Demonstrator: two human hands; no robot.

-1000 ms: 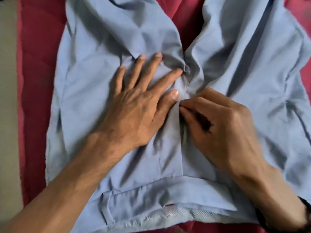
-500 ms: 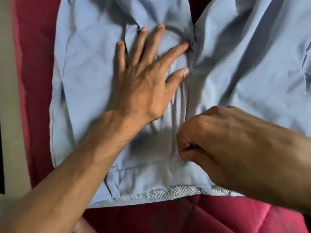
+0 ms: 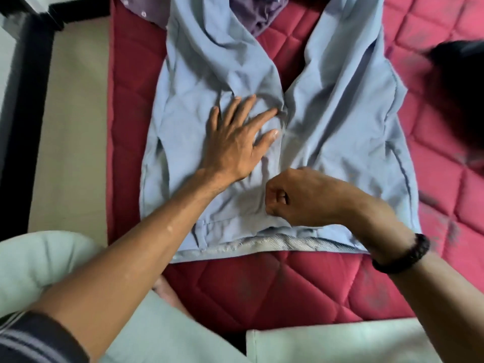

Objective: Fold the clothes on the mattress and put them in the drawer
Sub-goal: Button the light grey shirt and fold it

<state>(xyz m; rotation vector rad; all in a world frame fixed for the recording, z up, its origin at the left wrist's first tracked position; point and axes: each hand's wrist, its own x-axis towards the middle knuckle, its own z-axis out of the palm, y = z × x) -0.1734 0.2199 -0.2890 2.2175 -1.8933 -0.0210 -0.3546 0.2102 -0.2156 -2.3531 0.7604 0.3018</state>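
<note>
Head view looks down on light blue trousers (image 3: 340,121) spread flat over a red quilted mattress (image 3: 262,289), waistband toward the person and the two legs running away. Lying palm-down with fingers straight and splayed, the left hand (image 3: 235,142) presses the cloth just left of the fly seam, fingertips reaching to where the two legs part. Just right of it and nearer the person, the right hand (image 3: 296,197) is curled into a loose fist over the front of the trousers, right above the waistband; whether it pinches a bit of cloth or holds nothing cannot be told from this angle. A dark beaded bracelet (image 3: 403,255) circles the right wrist. Beyond the left hand's fingertips, at the far end of the mattress, lies a purple garment (image 3: 256,14), partly under the left trouser leg. Well to the right of the right hand a dark blurred shape sits on the mattress.
</note>
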